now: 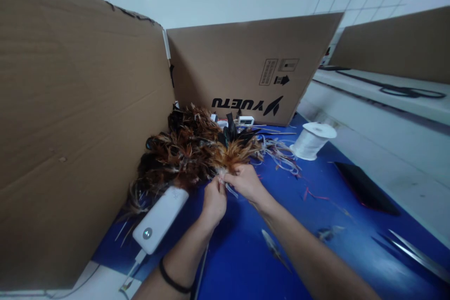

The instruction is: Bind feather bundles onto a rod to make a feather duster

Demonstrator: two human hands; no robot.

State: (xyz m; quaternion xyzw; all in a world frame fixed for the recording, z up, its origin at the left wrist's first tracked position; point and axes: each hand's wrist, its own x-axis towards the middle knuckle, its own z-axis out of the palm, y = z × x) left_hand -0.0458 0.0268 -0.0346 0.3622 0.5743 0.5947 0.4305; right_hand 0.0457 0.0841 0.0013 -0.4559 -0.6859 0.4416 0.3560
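Both hands meet at the quill ends of an orange-brown feather bunch (pixel 235 153). My left hand (pixel 215 200) pinches the pale base from the left, its fingers closed. From the right, my right hand (pixel 247 182) grips the same base between thumb and fingers. A short pale strip (pixel 232 191) sticks out below the fingertips. Behind and to the left lies a large heap of brown and black feathers (pixel 179 150). Whatever fine material sits between the fingertips is too small to make out.
A white power bank (pixel 160 220) with a cable lies at left. Cardboard panels (pixel 225 65) stand left and behind. On the blue table (pixel 246 253) are a white ribbon spool (pixel 312 140), a dark flat object (pixel 365 187), loose feathers (pixel 274 246) and a shiny metal tool (pixel 418 253) at right.
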